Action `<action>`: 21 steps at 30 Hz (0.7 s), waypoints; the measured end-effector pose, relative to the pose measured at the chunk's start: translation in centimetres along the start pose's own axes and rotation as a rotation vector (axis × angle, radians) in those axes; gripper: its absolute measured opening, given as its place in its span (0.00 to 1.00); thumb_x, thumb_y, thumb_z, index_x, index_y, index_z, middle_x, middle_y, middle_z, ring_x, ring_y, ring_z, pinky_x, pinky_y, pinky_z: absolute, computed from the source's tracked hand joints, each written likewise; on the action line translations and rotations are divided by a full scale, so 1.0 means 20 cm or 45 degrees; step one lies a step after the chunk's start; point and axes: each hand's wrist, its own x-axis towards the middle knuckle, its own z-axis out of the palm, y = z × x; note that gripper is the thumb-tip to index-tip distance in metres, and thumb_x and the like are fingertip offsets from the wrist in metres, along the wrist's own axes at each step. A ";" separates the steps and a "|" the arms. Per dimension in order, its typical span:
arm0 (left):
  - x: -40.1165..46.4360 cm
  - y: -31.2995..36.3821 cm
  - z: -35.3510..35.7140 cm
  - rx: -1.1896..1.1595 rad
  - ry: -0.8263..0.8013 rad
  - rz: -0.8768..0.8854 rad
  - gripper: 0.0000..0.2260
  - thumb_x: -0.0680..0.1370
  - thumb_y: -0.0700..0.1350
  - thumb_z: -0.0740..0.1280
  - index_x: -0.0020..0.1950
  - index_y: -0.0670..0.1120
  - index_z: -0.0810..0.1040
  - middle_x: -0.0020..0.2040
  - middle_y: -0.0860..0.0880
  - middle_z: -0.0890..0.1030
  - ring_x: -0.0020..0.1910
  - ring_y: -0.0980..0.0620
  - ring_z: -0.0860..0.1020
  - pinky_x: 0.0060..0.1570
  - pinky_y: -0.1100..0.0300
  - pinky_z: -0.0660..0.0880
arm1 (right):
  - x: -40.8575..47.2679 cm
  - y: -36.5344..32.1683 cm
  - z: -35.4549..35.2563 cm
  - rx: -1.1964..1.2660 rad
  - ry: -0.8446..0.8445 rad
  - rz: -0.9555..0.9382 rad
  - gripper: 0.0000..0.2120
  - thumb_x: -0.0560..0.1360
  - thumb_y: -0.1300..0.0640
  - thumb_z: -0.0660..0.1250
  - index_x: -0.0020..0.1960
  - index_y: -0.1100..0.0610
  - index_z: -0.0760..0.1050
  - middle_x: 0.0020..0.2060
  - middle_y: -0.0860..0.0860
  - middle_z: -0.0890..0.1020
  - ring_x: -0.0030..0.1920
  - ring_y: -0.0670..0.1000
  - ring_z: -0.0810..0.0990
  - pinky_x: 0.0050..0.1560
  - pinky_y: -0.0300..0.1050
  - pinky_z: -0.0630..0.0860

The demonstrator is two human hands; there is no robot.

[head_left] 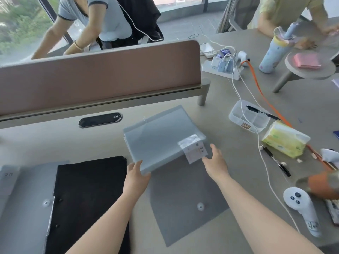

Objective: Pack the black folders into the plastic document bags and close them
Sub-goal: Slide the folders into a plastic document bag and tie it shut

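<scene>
A stack of translucent plastic document bags (161,138) with a white label hangs tilted above the table, near its centre. My left hand (136,176) grips its near left corner and my right hand (215,158) holds its near right edge by the label. Under it a single plastic document bag (185,202) with a snap button lies flat on the table. A pile of black folders (88,200) lies at the lower left. Beside the pile, at the far left, lies another plastic bag (23,208) with a snap button.
A brown divider panel (99,77) runs across the desk behind the bags. To the right are a clear tray (240,119) with a pen, a tissue pack (286,141), cables, a power strip (222,67), a white controller (300,206) and a bottle (271,52). Two people stand at the far side.
</scene>
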 end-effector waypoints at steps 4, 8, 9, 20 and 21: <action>0.00 0.01 0.03 0.012 0.028 -0.039 0.28 0.78 0.48 0.65 0.78 0.52 0.63 0.77 0.50 0.61 0.48 0.55 0.71 0.44 0.60 0.70 | 0.09 -0.03 -0.02 -0.019 -0.050 -0.003 0.32 0.78 0.56 0.61 0.79 0.53 0.53 0.78 0.53 0.59 0.76 0.56 0.62 0.71 0.51 0.62; 0.00 0.03 0.04 0.017 0.031 -0.060 0.28 0.77 0.48 0.65 0.77 0.52 0.64 0.76 0.49 0.62 0.58 0.51 0.74 0.47 0.58 0.71 | 0.15 -0.03 -0.02 -0.008 -0.069 0.036 0.31 0.78 0.56 0.61 0.79 0.54 0.54 0.76 0.55 0.61 0.74 0.57 0.64 0.69 0.51 0.64; 0.00 0.02 0.04 0.027 0.032 -0.063 0.27 0.77 0.48 0.65 0.76 0.53 0.64 0.76 0.50 0.62 0.62 0.50 0.73 0.49 0.57 0.73 | 0.15 -0.03 -0.02 0.006 -0.059 0.047 0.31 0.78 0.56 0.62 0.79 0.55 0.55 0.76 0.55 0.62 0.73 0.57 0.66 0.69 0.52 0.65; -0.02 -0.01 0.03 0.047 0.009 -0.073 0.23 0.76 0.50 0.66 0.71 0.53 0.70 0.74 0.51 0.64 0.65 0.47 0.72 0.56 0.50 0.76 | 0.14 -0.10 -0.08 0.156 0.124 -0.014 0.04 0.73 0.50 0.62 0.43 0.49 0.75 0.43 0.52 0.83 0.41 0.57 0.83 0.47 0.56 0.82; -0.03 -0.02 0.01 0.051 0.018 -0.081 0.24 0.76 0.51 0.66 0.72 0.53 0.69 0.74 0.50 0.64 0.65 0.46 0.71 0.57 0.50 0.75 | 0.10 -0.14 -0.10 0.193 0.135 -0.040 0.04 0.75 0.52 0.63 0.42 0.49 0.75 0.42 0.51 0.83 0.40 0.57 0.83 0.45 0.54 0.82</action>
